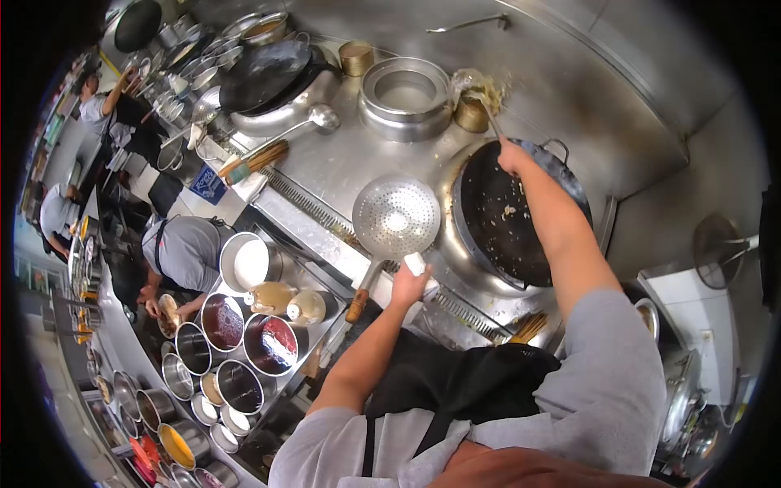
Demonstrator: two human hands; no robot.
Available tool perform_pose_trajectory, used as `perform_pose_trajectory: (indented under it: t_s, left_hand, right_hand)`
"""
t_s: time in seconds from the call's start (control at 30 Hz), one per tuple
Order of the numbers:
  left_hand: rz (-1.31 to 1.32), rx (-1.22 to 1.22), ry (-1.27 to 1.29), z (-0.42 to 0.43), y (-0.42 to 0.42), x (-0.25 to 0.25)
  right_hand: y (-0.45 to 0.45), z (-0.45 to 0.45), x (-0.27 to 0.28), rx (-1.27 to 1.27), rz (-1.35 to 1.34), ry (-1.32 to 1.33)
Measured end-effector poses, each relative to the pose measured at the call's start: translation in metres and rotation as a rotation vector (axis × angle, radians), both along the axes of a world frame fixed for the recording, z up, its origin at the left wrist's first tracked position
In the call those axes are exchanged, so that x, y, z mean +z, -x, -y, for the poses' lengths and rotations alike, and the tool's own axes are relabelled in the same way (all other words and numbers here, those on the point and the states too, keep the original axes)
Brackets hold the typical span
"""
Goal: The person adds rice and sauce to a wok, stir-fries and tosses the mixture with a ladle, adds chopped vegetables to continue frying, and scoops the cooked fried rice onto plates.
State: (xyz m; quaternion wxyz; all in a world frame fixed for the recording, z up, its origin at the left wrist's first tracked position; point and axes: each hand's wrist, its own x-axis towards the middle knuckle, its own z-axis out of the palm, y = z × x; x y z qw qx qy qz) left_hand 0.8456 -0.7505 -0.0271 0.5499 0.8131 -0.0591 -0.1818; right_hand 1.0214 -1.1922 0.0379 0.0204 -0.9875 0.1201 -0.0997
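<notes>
My right hand (512, 156) grips the handle of a ladle (493, 120), arm stretched over the wok. The ladle's head is hidden in a blurred, pale yellowish splash of food or liquid (478, 84) above a brass-coloured pot (472, 115). Below my forearm sits the black wok (496, 220), tilted on its burner, with a few food scraps inside. Closed around a folded white cloth (416, 263), my left hand (409, 286) is near the wok's left rim. Beside it lies a perforated strainer (396, 215) with a wooden handle.
A metal pot with a sieve (405, 96) stands at the back. Farther left are another wok (264, 77), a second ladle (324, 118) and a bamboo brush (259, 160). Sauce containers (271, 344) and bottles (307, 307) fill the left counter, where a co-worker (185, 252) bends over.
</notes>
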Motion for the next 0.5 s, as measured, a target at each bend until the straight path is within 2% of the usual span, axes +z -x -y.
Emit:
perform_pose_trajectory:
  t_s: [0.03,0.1,0.17,0.2,0.27,0.37,0.43,0.5]
  left_hand:
    - [-0.01,-0.045,0.026,-0.006,-0.003,-0.001]
    - [-0.026,-0.084,0.055,-0.027,-0.007,0.0]
    - [-0.121,-0.273,0.027,-0.053,-0.008,0.007]
    - [-0.13,-0.272,0.033,-0.062,-0.008,-0.013]
    - [0.169,-0.507,-0.132,-0.076,-0.003,-0.061]
    - [0.219,-0.525,-0.261,-0.073,0.003,-0.036]
    - [0.147,-0.531,-0.314,-0.07,-0.003,-0.014]
    - [0.112,-0.555,-0.361,-0.071,-0.004,0.0]
  right_hand:
    - [0.023,-0.053,0.061,-0.286,-0.235,-0.691]
    - [0.042,-0.068,0.071,-0.319,-0.167,-0.863]
    - [0.067,-0.06,0.001,-0.033,0.283,-0.344]
    - [0.08,-0.087,0.019,-0.139,0.205,-0.616]
    - [0.081,-0.168,0.101,-0.28,0.062,-1.088]
    - [0.016,-0.183,0.097,-0.265,-0.001,-1.066]
    - [-0.06,-0.162,0.021,-0.117,0.09,-0.976]
    - [-0.097,-0.221,0.07,-0.326,0.042,-1.284]
